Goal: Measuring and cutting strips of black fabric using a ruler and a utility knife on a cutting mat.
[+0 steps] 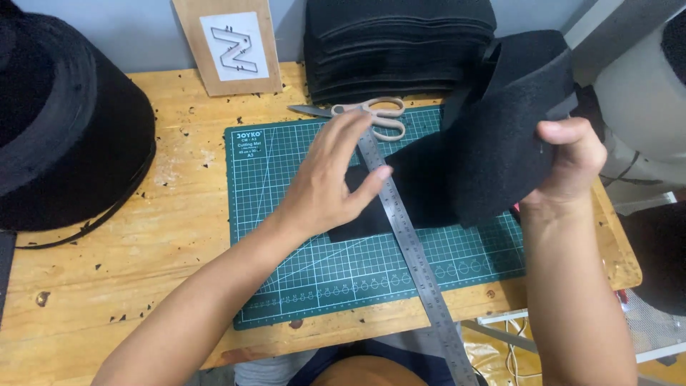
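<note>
My left hand (pixel 330 179) lies flat with fingers spread on the end of a black felt strip (pixel 493 143) and against a long steel ruler (pixel 411 239) that runs diagonally across the green cutting mat (pixel 286 214). My right hand (pixel 568 161) grips the raised, curved part of the same black strip above the mat's right side. The strip's end under my left hand rests on the mat.
Scissors (pixel 375 114) lie at the mat's far edge. A stack of black felt pieces (pixel 396 46) sits behind them. A large black felt roll (pixel 61 121) fills the left. A cardboard card with a metal letter shape (pixel 236 46) leans on the wall. The wooden table (pixel 107 286) is speckled with black scraps.
</note>
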